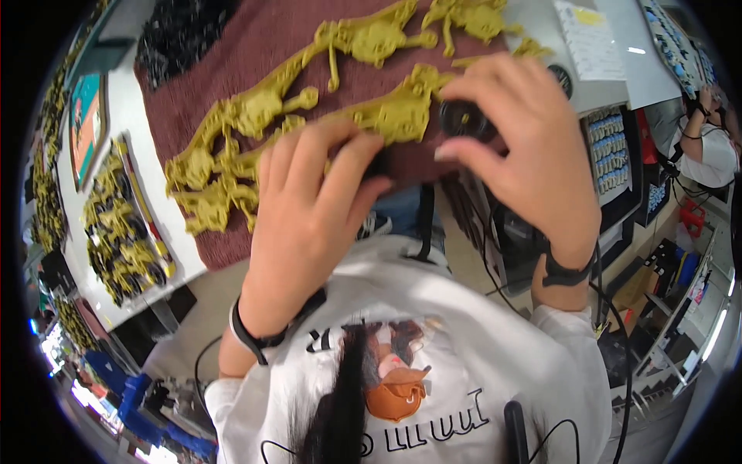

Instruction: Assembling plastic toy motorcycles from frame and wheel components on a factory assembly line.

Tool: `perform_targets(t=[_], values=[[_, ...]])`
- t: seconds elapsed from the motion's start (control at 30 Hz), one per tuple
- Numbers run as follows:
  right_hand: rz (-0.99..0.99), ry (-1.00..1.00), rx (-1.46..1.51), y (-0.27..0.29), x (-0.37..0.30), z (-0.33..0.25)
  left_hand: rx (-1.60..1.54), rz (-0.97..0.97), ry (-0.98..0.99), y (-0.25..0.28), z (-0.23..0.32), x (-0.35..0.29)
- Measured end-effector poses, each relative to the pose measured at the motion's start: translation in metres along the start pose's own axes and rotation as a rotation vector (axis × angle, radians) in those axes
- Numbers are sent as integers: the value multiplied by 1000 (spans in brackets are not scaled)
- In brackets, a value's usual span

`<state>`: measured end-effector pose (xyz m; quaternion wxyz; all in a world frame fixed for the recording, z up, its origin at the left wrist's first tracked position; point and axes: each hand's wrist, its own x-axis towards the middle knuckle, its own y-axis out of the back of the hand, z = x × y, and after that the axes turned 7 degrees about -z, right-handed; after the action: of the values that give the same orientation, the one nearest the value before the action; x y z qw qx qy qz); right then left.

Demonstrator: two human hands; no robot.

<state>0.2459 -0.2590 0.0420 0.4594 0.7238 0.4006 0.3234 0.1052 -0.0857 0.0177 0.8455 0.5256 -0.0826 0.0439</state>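
In my right hand (529,143) a small black wheel (462,121) with a yellow centre sits between the curved index finger and the thumb. My left hand (309,185) is bent over the near yellow plastic parts, its index finger and thumb drawn together. A dark piece (377,164) shows between those two fingertips; its kind is mostly hidden. Just left of the wheel lies the end of a yellow plastic frame (406,112), part of a row passing under my left fingers. Behind it runs a second row of yellow frames (259,108).
A maroon cloth (224,66) covers the white table. Black parts (182,35) are heaped at its far left. Yellow assemblies with black wheels (124,232) stand at the left. A tray of small pale parts (609,151) and a paper sheet (591,39) lie right. Another person (707,147) sits far right.
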Motion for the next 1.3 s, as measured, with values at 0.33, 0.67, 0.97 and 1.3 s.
perform_targets(t=[0.33, 0.67, 0.97, 1.3], values=[[265, -320, 253, 157, -7, 160, -119, -267, -157, 99, -29, 146], [-88, -413, -153, 60, 111, 300, 60, -198, -559, -81, -25, 362], [27, -488, -142, 75, 33, 191, 253, -178, -455, -115, 14, 371], [264, -308, 144, 106, 2, 122, -84, -133, -271, -108, 5, 382]])
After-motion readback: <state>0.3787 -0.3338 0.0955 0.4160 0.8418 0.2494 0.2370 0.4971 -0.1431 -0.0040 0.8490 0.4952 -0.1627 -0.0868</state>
